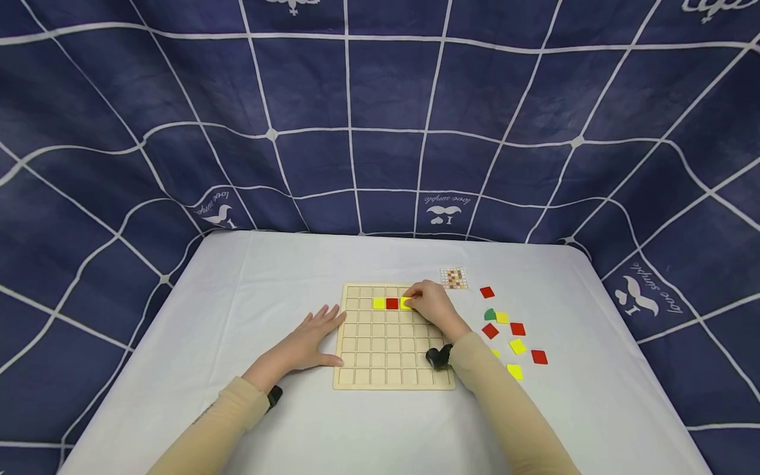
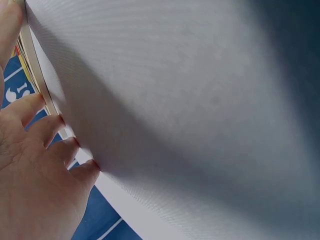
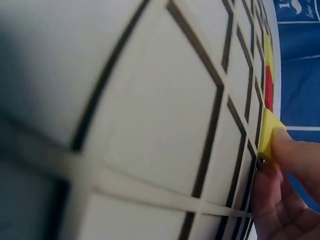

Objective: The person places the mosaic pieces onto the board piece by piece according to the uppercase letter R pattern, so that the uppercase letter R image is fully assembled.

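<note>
A pale wooden grid board [image 1: 379, 344] lies on the white table. In its second row from the back sit a yellow square tile [image 1: 379, 303] and, right beside it, a red square tile [image 1: 392, 303]. My right hand [image 1: 431, 304] pinches another yellow square tile [image 3: 269, 131] between thumb and fingers, just right of the red one; in the right wrist view this tile is tilted over its cell. My left hand [image 1: 310, 341] lies spread on the cloth, its thumb and a fingertip touching the board's left edge.
Right of the board lie loose red tiles [image 1: 518, 329], yellow tiles [image 1: 518, 346] and a green rounded piece [image 1: 489, 315]. A small printed pattern card [image 1: 454, 278] lies behind the board's far right corner. A dark blue curtain [image 1: 386, 158] stands behind the table.
</note>
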`<state>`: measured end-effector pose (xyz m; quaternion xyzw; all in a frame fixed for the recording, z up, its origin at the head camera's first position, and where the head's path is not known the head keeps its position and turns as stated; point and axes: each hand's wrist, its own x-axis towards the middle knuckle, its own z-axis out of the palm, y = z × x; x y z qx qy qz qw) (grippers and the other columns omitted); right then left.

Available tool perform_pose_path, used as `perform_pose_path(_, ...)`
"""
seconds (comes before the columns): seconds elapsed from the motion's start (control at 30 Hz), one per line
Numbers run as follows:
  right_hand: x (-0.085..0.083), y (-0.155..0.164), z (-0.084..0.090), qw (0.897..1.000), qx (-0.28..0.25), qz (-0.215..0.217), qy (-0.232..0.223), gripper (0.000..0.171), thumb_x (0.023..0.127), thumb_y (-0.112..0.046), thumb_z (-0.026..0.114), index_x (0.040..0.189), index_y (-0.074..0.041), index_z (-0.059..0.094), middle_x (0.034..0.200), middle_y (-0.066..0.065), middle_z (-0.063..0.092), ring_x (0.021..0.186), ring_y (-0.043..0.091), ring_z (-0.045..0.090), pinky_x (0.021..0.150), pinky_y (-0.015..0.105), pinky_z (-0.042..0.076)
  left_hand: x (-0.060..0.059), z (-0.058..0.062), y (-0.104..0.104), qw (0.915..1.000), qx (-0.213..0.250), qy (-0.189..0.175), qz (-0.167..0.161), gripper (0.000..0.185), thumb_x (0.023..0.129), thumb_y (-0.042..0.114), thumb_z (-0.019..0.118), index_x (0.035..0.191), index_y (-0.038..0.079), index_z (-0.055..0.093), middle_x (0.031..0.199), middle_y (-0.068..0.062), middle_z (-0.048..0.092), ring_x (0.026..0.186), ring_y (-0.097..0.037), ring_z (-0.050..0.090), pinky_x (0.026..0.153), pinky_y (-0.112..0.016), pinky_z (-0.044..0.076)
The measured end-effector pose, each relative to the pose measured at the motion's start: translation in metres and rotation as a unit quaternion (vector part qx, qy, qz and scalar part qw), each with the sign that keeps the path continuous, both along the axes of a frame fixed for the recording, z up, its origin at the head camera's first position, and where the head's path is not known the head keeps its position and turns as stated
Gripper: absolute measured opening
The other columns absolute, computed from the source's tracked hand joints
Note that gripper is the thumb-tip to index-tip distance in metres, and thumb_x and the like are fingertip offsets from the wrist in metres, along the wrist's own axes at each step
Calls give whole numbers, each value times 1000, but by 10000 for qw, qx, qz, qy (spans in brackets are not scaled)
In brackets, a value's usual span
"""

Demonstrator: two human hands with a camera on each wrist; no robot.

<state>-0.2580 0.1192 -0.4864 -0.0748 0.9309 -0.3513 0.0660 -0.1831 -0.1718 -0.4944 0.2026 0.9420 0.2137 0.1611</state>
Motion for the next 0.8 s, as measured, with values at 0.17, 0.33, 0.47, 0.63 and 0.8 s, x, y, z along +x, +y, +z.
perform_pose_path(0.17, 0, -1, -2, 9999, 67, -5, 159, 8, 87, -10, 74, 94, -9, 78, 90, 6, 63, 80, 18, 57, 74, 32, 52, -1, 1, 0, 10000, -3, 8, -46, 103, 76, 53, 78, 155, 8, 30, 164, -15, 20, 153, -38, 10, 123, -58, 12)
perform_pose_path(0.33, 2, 4, 0, 9999, -83, -30, 103, 11, 88, -14, 73, 98, -9, 77, 95, 7, 65, 82, 18, 59, 76, 32, 53, 0, 1, 0, 10000, -15, -43, -61, 103, 76, 53, 77, 156, 9, 29, 164, -15, 18, 153, -37, 9, 123, -58, 11)
perform_pose_path(0.47, 3, 22, 9, 9992, -346, -214, -33, 18, 90, -17, 71, 106, -7, 74, 103, 10, 70, 88, 21, 65, 79, 34, 55, -1, 0, -1, 10000, -21, -69, -45, 104, 76, 54, 77, 156, 10, 28, 164, -14, 18, 153, -37, 8, 123, -57, 10)
perform_pose_path(0.63, 1, 60, 22, 9975, -285, -586, -267, 26, 91, -17, 70, 113, -5, 71, 106, 13, 72, 93, 24, 68, 79, 34, 57, -1, 0, -1, 10000, -18, -40, -12, 104, 75, 54, 78, 155, 9, 29, 164, -14, 19, 153, -37, 9, 123, -58, 11)
perform_pose_path(0.8, 4, 105, 24, 9957, -64, -778, -494, 29, 91, -16, 69, 116, -1, 68, 106, 16, 71, 89, 23, 65, 77, 31, 56, -1, 1, -1, 10000, -3, -57, -7, 103, 76, 53, 78, 155, 9, 29, 164, -14, 18, 153, -37, 9, 123, -58, 10)
